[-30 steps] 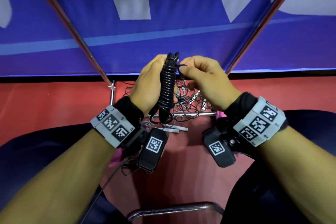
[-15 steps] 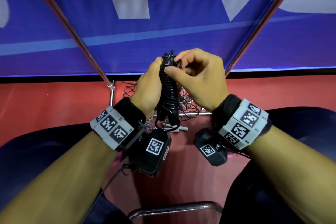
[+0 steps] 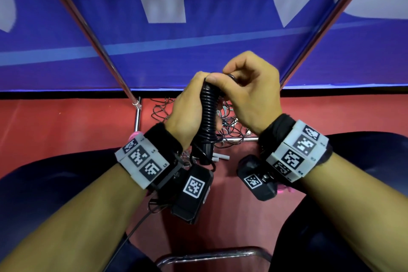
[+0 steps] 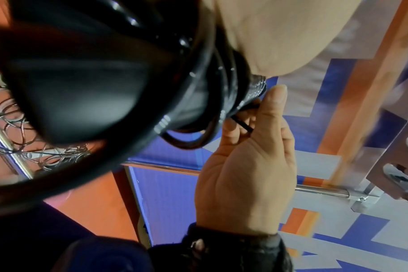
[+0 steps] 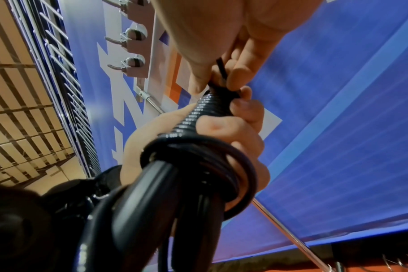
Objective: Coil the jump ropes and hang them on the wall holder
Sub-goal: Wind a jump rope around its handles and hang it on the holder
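A: What is being held?
B: The jump rope [image 3: 208, 115] is gripped upright in the left hand [image 3: 185, 117], which is curled round it. Its loose end [image 5: 220, 67] is pinched at the top by the right hand [image 3: 251, 99].
A: And the hooks [image 5: 133, 61]?
B: They are seen on the wall, higher up and well apart — a lift along the rope's long axis is judged to be needed.

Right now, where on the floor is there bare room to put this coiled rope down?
Bare floor lies left of the post, and right of the wire tangle under the banner. Between the knees is a narrower strip, with white pieces at its far end. Crowded: the tangle by the rail.
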A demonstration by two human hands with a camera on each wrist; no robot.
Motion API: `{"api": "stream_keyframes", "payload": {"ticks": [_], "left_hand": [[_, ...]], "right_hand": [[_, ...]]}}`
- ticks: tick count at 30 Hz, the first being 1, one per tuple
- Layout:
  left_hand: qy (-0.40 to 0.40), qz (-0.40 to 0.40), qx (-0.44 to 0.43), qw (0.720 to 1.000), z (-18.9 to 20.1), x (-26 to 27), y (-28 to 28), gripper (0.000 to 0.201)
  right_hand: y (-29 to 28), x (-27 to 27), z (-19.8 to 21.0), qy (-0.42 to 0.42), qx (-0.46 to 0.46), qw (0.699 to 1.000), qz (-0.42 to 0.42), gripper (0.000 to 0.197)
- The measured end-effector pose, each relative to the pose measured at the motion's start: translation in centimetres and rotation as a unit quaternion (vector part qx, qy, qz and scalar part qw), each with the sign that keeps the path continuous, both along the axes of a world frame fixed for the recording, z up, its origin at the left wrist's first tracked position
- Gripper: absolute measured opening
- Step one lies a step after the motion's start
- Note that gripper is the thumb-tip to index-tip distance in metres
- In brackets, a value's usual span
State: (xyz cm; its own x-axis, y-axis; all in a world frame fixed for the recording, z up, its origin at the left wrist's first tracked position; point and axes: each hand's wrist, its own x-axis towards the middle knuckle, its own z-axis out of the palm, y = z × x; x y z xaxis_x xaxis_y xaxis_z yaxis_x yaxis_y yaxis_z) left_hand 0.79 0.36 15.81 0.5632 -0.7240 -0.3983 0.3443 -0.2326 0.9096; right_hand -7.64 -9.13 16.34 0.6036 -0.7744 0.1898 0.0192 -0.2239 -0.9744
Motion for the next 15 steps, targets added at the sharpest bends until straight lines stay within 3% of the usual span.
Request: {"api": "stream_keyframes", "payload": {"ticks": [7, 11, 15], "left_hand": [[0.116, -0.051, -0.106, 0.986, 0.1, 0.6, -0.3, 0.06], [0.119, -0.045, -0.152, 0.98, 0.5, 1.8, -0.2, 0.064], [0.114, -0.021, -0.14, 0.983, 0.3, 2.1, -0.2, 0.057]], "right_hand": [[0.0, -0.1, 0.1, -0.062, 0.074, 0.994, 0.045, 0.042], [0.0, -0.3, 0.1, -0.086, 0.071, 0.985, 0.131, 0.016], [0.0, -0.6, 0.1, -0.046, 0.015, 0.988, 0.148, 0.012]]}}
